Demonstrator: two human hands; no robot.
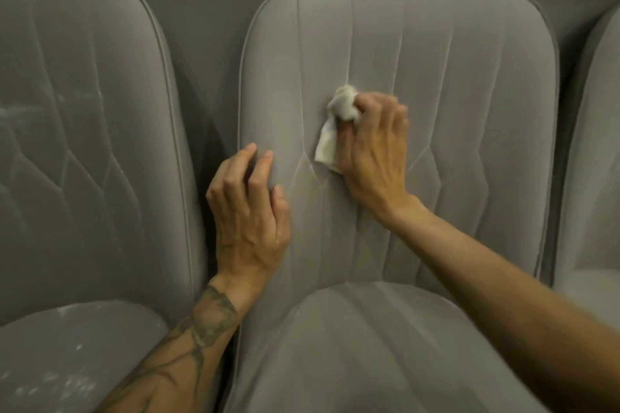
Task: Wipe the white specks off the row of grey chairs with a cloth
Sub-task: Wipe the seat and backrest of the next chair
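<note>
My right hand (372, 157) pinches a crumpled white cloth (337, 121) on the grey padded chair back (443, 77); left hand (248, 221) rests there, fingers (260, 171) spread.

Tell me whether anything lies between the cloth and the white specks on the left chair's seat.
Only the person's own left hand and forearm, resting along the middle chair at its left edge; nothing else visible.

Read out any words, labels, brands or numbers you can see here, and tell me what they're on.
None: no text in view can be read.
The grey chairs and the cloth: no label or lettering shows.
The tattoo on the left forearm: dark lines, no letters legible.
</note>
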